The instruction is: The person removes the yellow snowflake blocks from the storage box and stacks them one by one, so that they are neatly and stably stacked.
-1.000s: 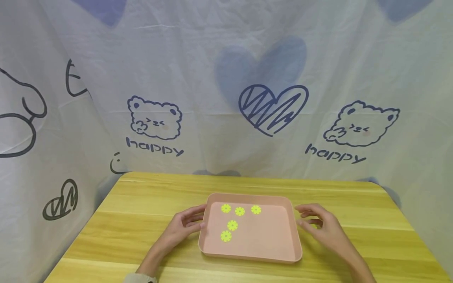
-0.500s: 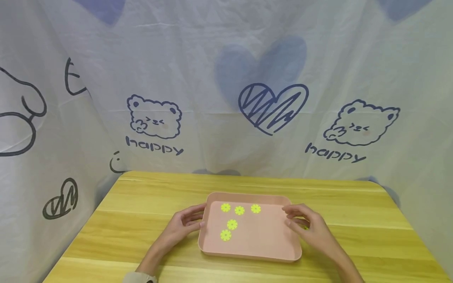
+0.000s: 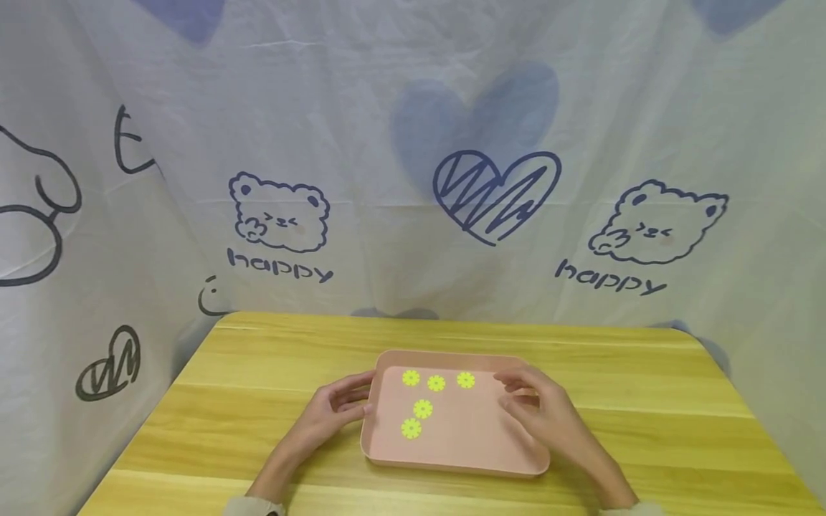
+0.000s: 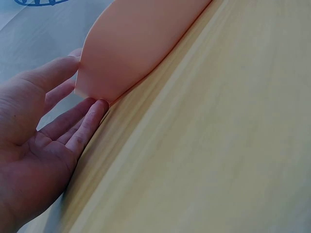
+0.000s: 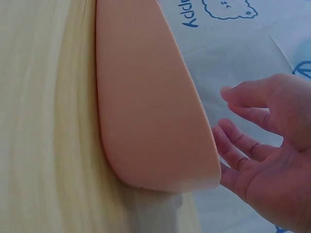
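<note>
A shallow pink tray (image 3: 477,444) sits on the table with several yellow flower-shaped pieces lying flat in its left half and along its back, among them a yellow piece (image 3: 411,428) at front left. My left hand (image 3: 332,412) holds the tray's left side, thumb at the rim and fingers along the outside wall. In the left wrist view the left hand (image 4: 53,121) touches the tray wall (image 4: 131,43). Over the tray's right part hovers my right hand (image 3: 545,408), its fingers loosely bent. Nothing shows between the fingers of the right hand (image 5: 272,145) in the right wrist view.
Yellow wood-grain table (image 3: 290,358) extends around the tray on all sides. Behind and to the left hangs a pale cloth (image 3: 387,287) printed with hearts, bear faces and the word "happy".
My right hand has moved left, from beside the tray's right rim to above the tray's inside. The left hand, tray and yellow pieces have hardly moved.
</note>
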`<state>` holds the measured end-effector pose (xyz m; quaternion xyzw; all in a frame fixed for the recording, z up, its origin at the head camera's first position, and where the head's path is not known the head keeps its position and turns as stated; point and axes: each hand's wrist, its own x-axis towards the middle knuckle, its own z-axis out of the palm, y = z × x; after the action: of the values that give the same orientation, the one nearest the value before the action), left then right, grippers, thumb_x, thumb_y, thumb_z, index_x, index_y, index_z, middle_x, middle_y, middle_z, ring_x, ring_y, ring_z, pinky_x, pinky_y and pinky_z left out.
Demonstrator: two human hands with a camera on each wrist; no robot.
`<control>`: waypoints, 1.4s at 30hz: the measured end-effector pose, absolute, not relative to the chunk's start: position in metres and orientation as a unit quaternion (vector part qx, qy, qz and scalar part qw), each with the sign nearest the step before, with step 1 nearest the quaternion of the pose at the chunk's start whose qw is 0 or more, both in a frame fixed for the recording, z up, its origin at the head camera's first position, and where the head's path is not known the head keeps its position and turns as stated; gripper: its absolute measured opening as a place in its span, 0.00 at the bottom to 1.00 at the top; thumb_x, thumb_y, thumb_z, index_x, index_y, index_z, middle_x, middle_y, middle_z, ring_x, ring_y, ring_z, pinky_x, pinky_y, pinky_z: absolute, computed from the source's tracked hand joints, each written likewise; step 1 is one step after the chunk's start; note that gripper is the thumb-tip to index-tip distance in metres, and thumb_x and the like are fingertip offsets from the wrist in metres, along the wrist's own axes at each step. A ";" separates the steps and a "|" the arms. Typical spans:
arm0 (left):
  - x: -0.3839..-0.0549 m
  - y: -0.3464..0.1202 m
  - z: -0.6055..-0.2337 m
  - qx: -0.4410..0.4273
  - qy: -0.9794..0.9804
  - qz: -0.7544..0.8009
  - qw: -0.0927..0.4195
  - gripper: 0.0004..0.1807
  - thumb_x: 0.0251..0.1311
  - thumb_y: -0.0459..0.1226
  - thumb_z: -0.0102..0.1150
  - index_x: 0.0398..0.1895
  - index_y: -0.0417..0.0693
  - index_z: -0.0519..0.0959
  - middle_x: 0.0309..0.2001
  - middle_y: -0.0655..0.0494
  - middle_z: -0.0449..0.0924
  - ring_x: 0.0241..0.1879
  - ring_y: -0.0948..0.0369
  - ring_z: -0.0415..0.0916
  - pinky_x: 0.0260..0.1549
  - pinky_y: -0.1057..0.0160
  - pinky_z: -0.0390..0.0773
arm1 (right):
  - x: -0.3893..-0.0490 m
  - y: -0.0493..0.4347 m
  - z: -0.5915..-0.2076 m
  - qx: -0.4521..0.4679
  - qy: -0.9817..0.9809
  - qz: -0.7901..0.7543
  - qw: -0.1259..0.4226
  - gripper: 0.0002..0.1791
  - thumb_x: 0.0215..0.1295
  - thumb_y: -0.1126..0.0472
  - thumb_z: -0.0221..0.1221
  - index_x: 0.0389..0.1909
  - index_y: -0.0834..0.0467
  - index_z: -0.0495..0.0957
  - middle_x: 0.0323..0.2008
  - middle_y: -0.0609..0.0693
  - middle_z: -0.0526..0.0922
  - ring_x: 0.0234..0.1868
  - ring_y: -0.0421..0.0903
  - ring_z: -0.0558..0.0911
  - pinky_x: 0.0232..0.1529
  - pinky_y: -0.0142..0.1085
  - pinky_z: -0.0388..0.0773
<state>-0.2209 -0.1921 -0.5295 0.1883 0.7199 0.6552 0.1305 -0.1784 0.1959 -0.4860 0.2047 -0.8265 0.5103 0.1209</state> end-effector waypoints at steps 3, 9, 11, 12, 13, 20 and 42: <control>-0.221 -0.193 -0.530 0.183 0.720 0.656 0.130 0.33 0.67 0.31 0.66 0.74 0.39 0.67 0.74 0.41 0.65 0.69 0.40 0.68 0.62 0.63 0.78 | -0.184 0.190 -0.486 0.221 -0.825 0.506 0.117 0.18 0.63 0.74 0.67 0.54 0.63 0.81 0.51 0.55 0.83 0.47 0.55 0.83 0.48 0.44 0.88; -0.221 -0.192 -0.529 0.169 0.717 0.662 0.139 0.33 0.67 0.31 0.66 0.75 0.41 0.68 0.74 0.43 0.66 0.68 0.43 0.69 0.61 0.62 0.79 | -0.194 0.181 -0.491 0.225 -0.835 0.491 0.104 0.18 0.61 0.75 0.68 0.52 0.61 0.82 0.50 0.57 0.82 0.45 0.61 0.84 0.48 0.47 0.88; -0.221 -0.192 -0.529 0.170 0.716 0.663 0.139 0.33 0.67 0.31 0.66 0.75 0.40 0.67 0.74 0.43 0.66 0.68 0.42 0.69 0.61 0.62 0.79 | -0.197 0.179 -0.494 0.220 -0.839 0.487 0.098 0.18 0.62 0.75 0.67 0.52 0.62 0.82 0.49 0.59 0.81 0.45 0.60 0.84 0.49 0.49 0.87; -0.221 -0.191 -0.529 0.172 0.716 0.662 0.139 0.33 0.67 0.31 0.65 0.75 0.40 0.67 0.74 0.42 0.66 0.68 0.42 0.69 0.61 0.62 0.79 | -0.198 0.178 -0.495 0.219 -0.842 0.485 0.096 0.18 0.62 0.76 0.67 0.52 0.63 0.82 0.49 0.59 0.81 0.45 0.60 0.84 0.49 0.49 0.87; -0.221 -0.191 -0.529 0.173 0.716 0.662 0.139 0.33 0.67 0.31 0.65 0.75 0.40 0.67 0.74 0.42 0.66 0.69 0.42 0.69 0.61 0.62 0.79 | -0.200 0.177 -0.496 0.217 -0.843 0.483 0.094 0.18 0.62 0.76 0.67 0.52 0.63 0.82 0.49 0.60 0.81 0.45 0.59 0.84 0.49 0.49 0.87; -0.221 -0.191 -0.528 0.172 0.716 0.662 0.139 0.33 0.68 0.31 0.65 0.75 0.40 0.67 0.74 0.42 0.66 0.68 0.42 0.69 0.61 0.62 0.79 | -0.211 0.170 -0.500 0.215 -0.859 0.454 0.095 0.19 0.60 0.75 0.68 0.53 0.65 0.82 0.46 0.61 0.83 0.44 0.55 0.84 0.46 0.46 0.88; -0.221 -0.193 -0.529 0.173 0.714 0.663 0.141 0.33 0.68 0.31 0.66 0.75 0.41 0.67 0.74 0.43 0.66 0.68 0.42 0.69 0.61 0.62 0.79 | -0.225 0.145 -0.511 0.135 -0.919 0.366 0.052 0.16 0.60 0.70 0.70 0.49 0.59 0.85 0.51 0.53 0.82 0.46 0.47 0.78 0.51 0.45 0.83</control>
<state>-0.2214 -0.1926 -0.5290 0.1727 0.7143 0.6634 0.1412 -0.2246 0.1450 -0.5109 0.1348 -0.9193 0.3662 0.0519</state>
